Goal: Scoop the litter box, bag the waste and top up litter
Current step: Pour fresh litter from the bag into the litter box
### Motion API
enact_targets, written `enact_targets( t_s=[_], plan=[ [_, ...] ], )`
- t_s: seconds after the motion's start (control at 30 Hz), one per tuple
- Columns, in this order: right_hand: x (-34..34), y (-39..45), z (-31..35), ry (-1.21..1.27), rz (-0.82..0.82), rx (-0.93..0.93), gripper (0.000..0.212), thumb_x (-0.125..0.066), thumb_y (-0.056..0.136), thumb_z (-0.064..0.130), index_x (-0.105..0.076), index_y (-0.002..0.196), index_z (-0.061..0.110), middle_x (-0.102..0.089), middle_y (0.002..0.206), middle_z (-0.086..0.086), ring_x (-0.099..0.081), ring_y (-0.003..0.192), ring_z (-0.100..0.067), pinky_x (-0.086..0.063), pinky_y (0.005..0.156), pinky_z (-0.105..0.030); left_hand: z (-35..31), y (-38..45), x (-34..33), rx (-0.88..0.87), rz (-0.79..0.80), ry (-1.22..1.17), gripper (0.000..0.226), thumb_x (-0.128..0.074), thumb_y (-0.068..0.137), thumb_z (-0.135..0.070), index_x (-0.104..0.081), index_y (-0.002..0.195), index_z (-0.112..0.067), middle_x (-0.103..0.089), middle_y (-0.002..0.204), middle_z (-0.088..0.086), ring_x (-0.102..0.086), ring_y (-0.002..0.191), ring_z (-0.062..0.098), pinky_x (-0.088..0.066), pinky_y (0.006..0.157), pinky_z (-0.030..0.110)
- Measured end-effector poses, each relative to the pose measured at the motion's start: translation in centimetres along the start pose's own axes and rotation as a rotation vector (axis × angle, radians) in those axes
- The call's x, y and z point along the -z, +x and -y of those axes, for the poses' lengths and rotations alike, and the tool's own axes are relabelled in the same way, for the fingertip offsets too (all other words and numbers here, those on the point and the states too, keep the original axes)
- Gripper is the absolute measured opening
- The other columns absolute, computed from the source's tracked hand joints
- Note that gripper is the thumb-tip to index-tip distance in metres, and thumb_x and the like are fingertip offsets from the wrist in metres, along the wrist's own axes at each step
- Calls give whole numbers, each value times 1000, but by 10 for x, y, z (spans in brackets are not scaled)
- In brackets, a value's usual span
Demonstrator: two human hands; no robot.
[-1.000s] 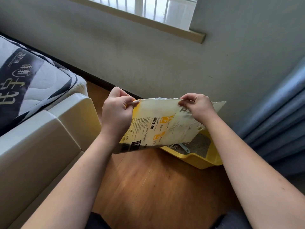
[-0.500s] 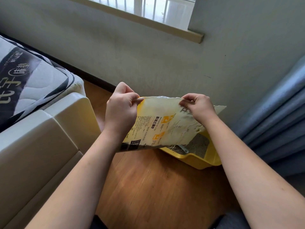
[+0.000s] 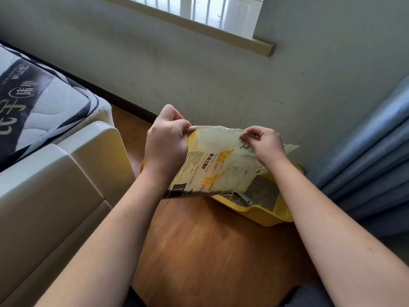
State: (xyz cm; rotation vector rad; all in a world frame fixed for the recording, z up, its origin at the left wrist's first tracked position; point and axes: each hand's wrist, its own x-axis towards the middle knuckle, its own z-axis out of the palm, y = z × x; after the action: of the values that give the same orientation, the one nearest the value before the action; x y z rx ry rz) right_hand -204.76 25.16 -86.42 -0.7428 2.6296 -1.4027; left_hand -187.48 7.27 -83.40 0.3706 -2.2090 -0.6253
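A flat, limp cream-and-yellow cat litter bag (image 3: 218, 165) hangs in the air over the left part of the yellow litter box (image 3: 257, 212). My left hand (image 3: 166, 144) pinches the bag's top left corner. My right hand (image 3: 265, 144) pinches its top edge further right. Loose threads dangle from the bag's lower edge. Grey litter (image 3: 264, 191) shows in the box, with a pale blue scoop (image 3: 244, 198) lying in it. Most of the box is hidden behind the bag.
A cream bed frame (image 3: 55, 180) with a quilted mattress (image 3: 37, 103) stands at the left. Grey-blue curtains (image 3: 374, 156) hang at the right. The box sits on wooden floor (image 3: 205, 247) against the grey wall, below a window sill (image 3: 194, 23).
My left hand has lifted its corner of the bag a little higher and closer to the wall. The right hand has stayed almost where it was.
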Motion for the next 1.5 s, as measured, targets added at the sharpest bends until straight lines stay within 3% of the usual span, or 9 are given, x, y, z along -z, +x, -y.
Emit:
enact_targets(
  t_s=[0.23,0.73,1.0,1.5],
  plan=[
    [0,2,1,7,-21,9,5,-71,86,28,-71,81,30,-72,80,10,-66,79,-7,-50,75,-22,-2,3,-1,-8,-4,19,25,-63,92,-20,-73,79,-1,-54,85,6,-53,69,21,-51,56,38],
    [5,2,-7,7,-35,-20,6,-71,86,28,-69,81,32,-69,81,13,-64,83,-9,-49,72,-22,-10,3,-11,3,-13,14,23,-63,91,-17,-73,79,0,-54,86,8,-54,71,23,-52,57,40],
    [8,3,-11,57,-42,-29,6,-72,84,27,-70,80,30,-70,77,12,-64,76,-7,-48,70,-19,-17,4,-14,9,-28,44,19,-62,90,-11,-73,78,-1,-54,85,7,-52,67,20,-43,56,28],
    [41,-8,-37,-1,-90,-113,2,-71,85,29,-70,83,30,-70,82,10,-64,83,-12,-51,77,-26,-38,1,-46,-63,1,0,24,-64,92,-17,-70,75,-1,-53,85,6,-53,67,24,-49,57,37]
  ],
)
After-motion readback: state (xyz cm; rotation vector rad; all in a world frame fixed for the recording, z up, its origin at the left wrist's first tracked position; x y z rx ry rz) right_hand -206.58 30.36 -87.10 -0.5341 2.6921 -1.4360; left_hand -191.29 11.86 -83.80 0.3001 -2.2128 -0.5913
